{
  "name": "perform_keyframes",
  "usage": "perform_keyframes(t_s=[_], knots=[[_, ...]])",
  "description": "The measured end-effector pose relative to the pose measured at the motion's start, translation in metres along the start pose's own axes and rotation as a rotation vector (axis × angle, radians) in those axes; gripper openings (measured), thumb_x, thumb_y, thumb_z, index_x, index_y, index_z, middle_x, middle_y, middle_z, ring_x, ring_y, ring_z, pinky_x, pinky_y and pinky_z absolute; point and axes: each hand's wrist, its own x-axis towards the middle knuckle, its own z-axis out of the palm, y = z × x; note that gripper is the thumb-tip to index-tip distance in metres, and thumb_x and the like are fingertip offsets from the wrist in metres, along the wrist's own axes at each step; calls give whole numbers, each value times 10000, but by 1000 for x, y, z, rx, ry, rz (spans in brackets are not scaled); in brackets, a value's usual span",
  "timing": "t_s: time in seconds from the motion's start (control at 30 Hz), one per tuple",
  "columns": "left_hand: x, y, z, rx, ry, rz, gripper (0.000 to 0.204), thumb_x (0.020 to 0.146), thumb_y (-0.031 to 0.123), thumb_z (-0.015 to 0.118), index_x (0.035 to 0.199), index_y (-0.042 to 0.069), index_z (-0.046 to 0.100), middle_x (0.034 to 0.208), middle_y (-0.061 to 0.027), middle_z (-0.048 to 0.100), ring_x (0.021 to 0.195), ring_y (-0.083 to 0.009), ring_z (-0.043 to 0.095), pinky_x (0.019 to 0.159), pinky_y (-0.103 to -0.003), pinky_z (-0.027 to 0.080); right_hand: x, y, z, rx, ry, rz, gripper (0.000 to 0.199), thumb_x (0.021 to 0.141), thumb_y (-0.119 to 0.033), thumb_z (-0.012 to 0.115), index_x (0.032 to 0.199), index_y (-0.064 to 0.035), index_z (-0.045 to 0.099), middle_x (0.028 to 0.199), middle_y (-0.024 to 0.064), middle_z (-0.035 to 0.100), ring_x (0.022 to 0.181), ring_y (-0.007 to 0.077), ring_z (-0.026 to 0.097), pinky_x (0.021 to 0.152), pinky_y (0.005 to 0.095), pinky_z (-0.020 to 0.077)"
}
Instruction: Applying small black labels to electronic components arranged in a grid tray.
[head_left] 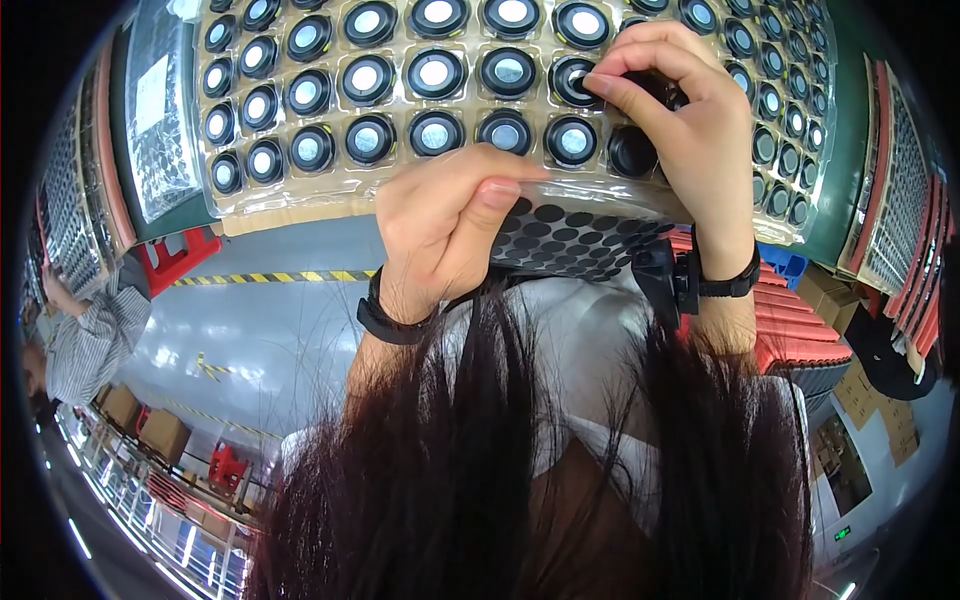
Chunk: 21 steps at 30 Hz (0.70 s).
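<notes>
The left hand pinches a sheet of black discs just to its right, seemingly to steady it. Next, a round part sits in a tray, likely against sliding, under the right hand, thumb and finger pressed together.

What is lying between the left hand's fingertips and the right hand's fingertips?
The head view shows a round black part with a pale centre, seated in the nearest row of the clear plastic tray.
</notes>
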Motion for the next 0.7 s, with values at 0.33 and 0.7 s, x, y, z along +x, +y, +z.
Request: perform_keyframes(t_s=[0.33,0.7], knots=[[4,1,1,-21,7,-15,136,816,74,497,787,5,611,672,-96,603,564,-182,577,519,-245,430,22,11,24,680,301,-626,224,619,32,655,806,-22,546,821,60,494,725,172,481,642,244,379],[5,14,10,-14,96,-140,175,852,78,461,793,-5,603,673,-78,603,586,-125,576,548,-216,439,-20,-15,-28,223,-189,-54,367,627,-50,679,963,9,544,868,60,556,796,157,536,712,228,405]])
